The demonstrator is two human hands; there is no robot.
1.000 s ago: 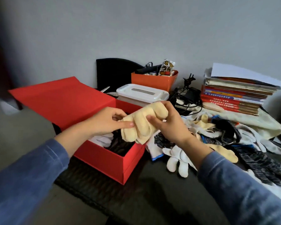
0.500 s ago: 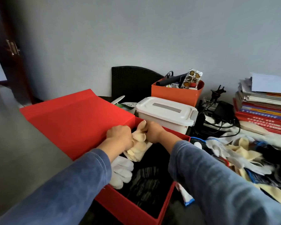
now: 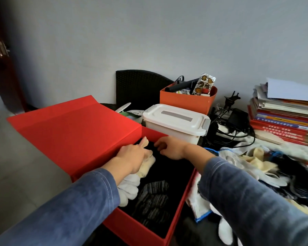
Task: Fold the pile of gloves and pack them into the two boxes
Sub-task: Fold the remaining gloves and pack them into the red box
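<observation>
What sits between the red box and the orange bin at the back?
A white lidded container, shown in the head view.

Red box (image 3: 137, 229) open from above; lid (image 3: 75, 132) spread out leftward, blocking left side. White container (image 3: 174, 125) just beyond far wall. Inside: cream glove (image 3: 148, 161) far-left, white gloves (image 3: 128, 189) near-left, striped gloves (image 3: 153, 197) near-middle; dark floor shows far-right. Glove pile (image 3: 256, 162) crowds right side.

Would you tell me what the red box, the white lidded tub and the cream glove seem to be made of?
Red box: likely rigid cardboard, matte; flat panels, creased hinged lid.
White lidded tub: plastic, smooth sheen, moulded rounded corners.
Cream glove: probably knitted cotton; soft, matte, bunched.
</observation>
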